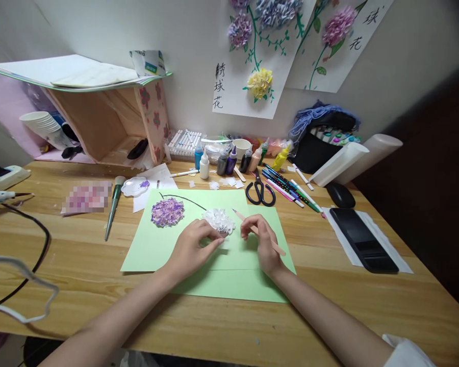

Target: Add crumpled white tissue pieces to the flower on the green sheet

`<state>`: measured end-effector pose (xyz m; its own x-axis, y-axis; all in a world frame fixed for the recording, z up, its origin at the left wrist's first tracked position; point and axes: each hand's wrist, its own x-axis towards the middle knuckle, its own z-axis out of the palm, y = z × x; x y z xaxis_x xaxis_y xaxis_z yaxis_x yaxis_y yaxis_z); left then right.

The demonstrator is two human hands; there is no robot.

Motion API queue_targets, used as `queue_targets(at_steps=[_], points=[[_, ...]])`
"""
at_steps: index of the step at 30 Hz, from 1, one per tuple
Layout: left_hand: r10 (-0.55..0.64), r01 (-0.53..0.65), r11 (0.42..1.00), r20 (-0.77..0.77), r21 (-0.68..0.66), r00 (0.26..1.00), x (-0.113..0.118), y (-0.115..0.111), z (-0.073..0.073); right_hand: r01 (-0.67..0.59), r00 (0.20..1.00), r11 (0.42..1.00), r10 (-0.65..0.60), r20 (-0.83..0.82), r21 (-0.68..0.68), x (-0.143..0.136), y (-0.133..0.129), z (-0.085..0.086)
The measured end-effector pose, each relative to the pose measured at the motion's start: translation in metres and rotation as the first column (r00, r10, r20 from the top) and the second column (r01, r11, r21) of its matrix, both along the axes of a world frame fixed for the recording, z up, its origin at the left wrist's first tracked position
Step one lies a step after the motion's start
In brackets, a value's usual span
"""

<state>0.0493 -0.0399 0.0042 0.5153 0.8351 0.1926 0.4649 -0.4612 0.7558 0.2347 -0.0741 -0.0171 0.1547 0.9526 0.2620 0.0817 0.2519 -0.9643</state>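
Between the thumb and fingers of my left hand [194, 248] is a small white paper piece [224, 245], held just in front of a white ruffled paper flower [219, 220]. My right hand [265, 245] is curled around a pale pencil [278, 248], whose tip points up and left toward that flower. Both hands are over light green paper [145, 255]. A purple ruffled flower [167, 212] is on the sheet's left side, and a dark curved stem line [185, 198] runs above the two flowers.
Black scissors [260, 193], colored pens [286, 186] and paint bottles [231, 160] lie behind the paper. A makeup brush [115, 206] and paint palette [135, 186] are left; a black phone [363, 239] and mouse [340, 194] are right. Flower pictures [248, 97] hang on the wall.
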Motion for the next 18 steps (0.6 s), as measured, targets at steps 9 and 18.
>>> queue_targets(at_steps=[9,18], points=[[-0.002,0.011,0.997,-0.122,0.073,0.993,0.001,0.0007,-0.0059,-0.112,0.983,0.99,0.122,0.138,-0.083,0.0118,0.0024,-0.0072],[-0.001,0.011,0.998,-0.149,0.067,0.989,0.001,0.0006,-0.0051,-0.147,0.951,0.988,0.155,0.266,-0.048,0.0083,0.0036,-0.0066]])
